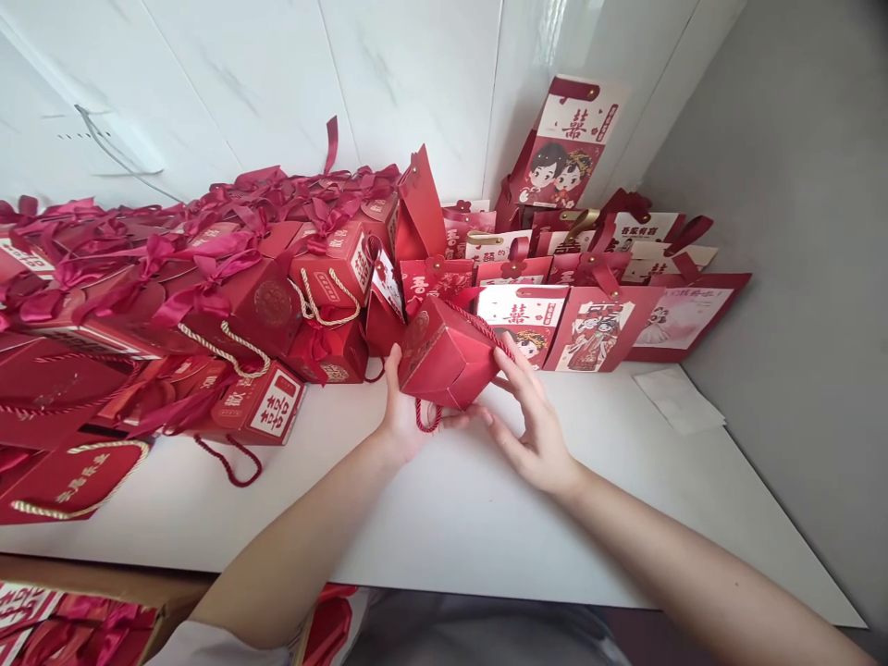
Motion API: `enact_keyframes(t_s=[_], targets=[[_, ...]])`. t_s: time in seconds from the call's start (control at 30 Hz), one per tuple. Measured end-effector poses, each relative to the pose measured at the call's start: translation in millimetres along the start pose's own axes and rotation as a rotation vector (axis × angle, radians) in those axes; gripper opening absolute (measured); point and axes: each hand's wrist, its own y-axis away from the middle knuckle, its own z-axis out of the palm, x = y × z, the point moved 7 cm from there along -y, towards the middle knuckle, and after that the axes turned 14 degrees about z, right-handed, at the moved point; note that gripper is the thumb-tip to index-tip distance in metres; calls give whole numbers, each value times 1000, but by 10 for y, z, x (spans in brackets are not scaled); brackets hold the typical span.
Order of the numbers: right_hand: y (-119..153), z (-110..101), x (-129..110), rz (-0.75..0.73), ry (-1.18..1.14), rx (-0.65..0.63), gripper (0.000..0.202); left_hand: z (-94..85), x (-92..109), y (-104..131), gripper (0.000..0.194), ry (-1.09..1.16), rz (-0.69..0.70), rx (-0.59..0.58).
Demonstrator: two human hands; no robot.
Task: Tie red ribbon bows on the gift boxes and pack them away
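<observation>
A small red gift box (454,356) with twisted red rope handles is held tilted above the white table, its folded panel turned toward me. My left hand (406,416) supports it from the left and below, thumb up along its side. On the right, my right hand (531,421) has its fingertips on the box's edge and the rope handle (482,324), with the thumb low near the bottom corner. A rope loop (428,421) hangs beneath the box. Just behind it stands a white and red box with cartoon figures (520,310). The box's far side is hidden.
Many red boxes with ribbon bows (228,287) are stacked on the left. Upright card boxes (610,324) stand in rows at the back right, near a grey wall. A white paper (676,398) lies on the table (589,536). A carton (187,587) sits below, front left.
</observation>
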Motion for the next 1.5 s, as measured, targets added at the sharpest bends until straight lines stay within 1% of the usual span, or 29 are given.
enact_keyframes(t_s=[0.03, 0.1, 0.2, 0.27, 0.33, 0.4, 0.53, 0.6, 0.73, 0.87, 1.1, 1.3, 1.4, 1.5], targets=[[-15, 4, 38, 27, -38, -24, 71, 17, -11, 21, 98, 14, -3, 21], [-39, 13, 96, 68, -111, -62, 73, 59, -56, 68, 100, 34, -57, 27], [-52, 30, 122, 100, -200, -92, 79, 86, -102, 110, 105, 9, -144, -22], [-51, 39, 103, 97, -222, -97, 81, 71, -99, 104, 107, -26, -155, -55], [-52, 43, 81, 93, -223, -96, 81, 49, -91, 83, 105, -39, -148, -72], [-60, 45, 78, 104, -222, -100, 80, 43, -101, 71, 96, -40, -157, -88], [-78, 35, 96, 117, -206, -99, 77, 83, -119, 77, 65, -24, -175, -128], [-78, 30, 104, 114, -197, -98, 77, 97, -122, 88, 53, -15, -185, -129], [-70, 13, 127, 104, -183, -78, 78, 115, -123, 99, 41, -3, -210, -139], [-66, -2, 144, 89, -173, -47, 76, 114, -124, 91, 39, -7, -226, -155], [-64, 1, 159, 129, -170, -13, 75, 91, -149, 76, 39, -20, -234, -155], [-60, 5, 147, 120, -156, -7, 74, 73, -143, 59, 42, -41, -218, -135], [-61, 5, 146, 98, -137, -22, 73, 64, -133, 52, 40, -53, -222, -140], [-62, 0, 155, 94, -130, -24, 69, 59, -131, 47, 40, -59, -228, -156]])
